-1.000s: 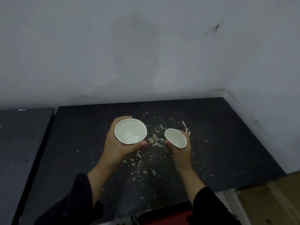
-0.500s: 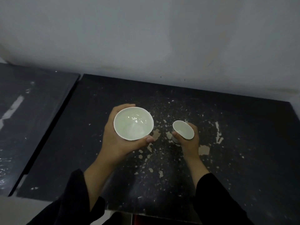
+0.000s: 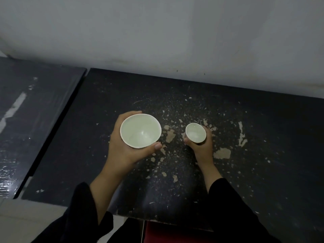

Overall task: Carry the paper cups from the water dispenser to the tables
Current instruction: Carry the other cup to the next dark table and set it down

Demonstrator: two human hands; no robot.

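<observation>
The left hand [image 3: 126, 149] wraps a white paper cup [image 3: 140, 130], the right hand [image 3: 201, 146] grips a second cup [image 3: 195, 132] held lower; both open mouths face up, side by side, over a dark, paint-chipped surface [image 3: 263, 172] against a pale wall [image 3: 157, 32].

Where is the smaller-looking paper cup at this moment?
In the head view, the paper cup is right of centre, held in the right hand over the dark table.
</observation>
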